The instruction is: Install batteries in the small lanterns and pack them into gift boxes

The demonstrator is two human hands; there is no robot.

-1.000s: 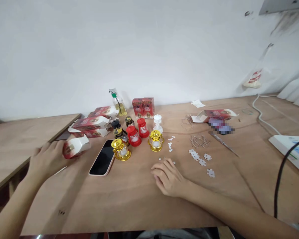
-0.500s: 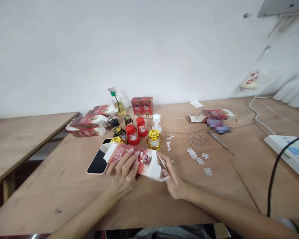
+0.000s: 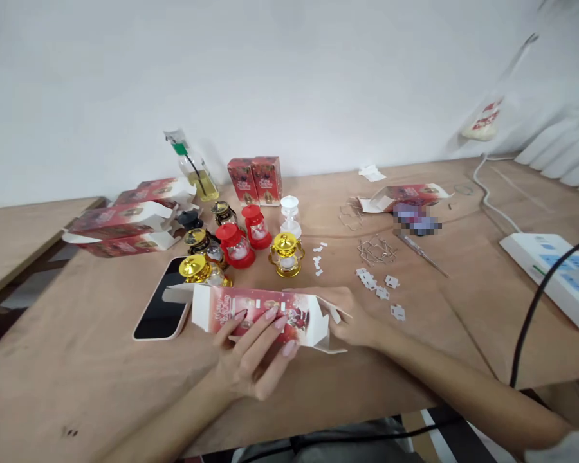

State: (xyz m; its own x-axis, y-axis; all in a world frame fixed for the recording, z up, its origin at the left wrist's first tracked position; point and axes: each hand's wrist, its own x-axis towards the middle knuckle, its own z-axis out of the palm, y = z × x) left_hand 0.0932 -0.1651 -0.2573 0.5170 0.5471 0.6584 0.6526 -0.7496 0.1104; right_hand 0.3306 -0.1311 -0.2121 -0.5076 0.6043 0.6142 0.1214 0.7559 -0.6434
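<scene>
A red and white cardboard box (image 3: 258,315), unfolded with its end flaps open, is held low over the wooden table (image 3: 101,379) by both hands. My left hand (image 3: 253,354) grips it from below, fingers laid across its red face. My right hand (image 3: 354,316) holds its right end at the open flap. Just behind the box stand several small toy lanterns: a gold lantern (image 3: 285,253), another gold lantern (image 3: 196,268), two red lanterns (image 3: 235,244), a white lantern (image 3: 289,215) and dark ones. A black phone (image 3: 164,307) lies face up left of the box.
Flat red boxes (image 3: 120,225) are stacked at the left, two upright red boxes (image 3: 255,180) and a bottle of yellow liquid (image 3: 195,168) near the wall. Small white plastic parts (image 3: 381,289), wire pieces (image 3: 374,251) and tweezers (image 3: 422,254) lie right of centre. A white power strip (image 3: 552,270) and black cable (image 3: 535,308) are at the right.
My left hand took a box from the left and brought it to the middle, where my right hand joined it. Both hands now hold it; the view has tilted down.
</scene>
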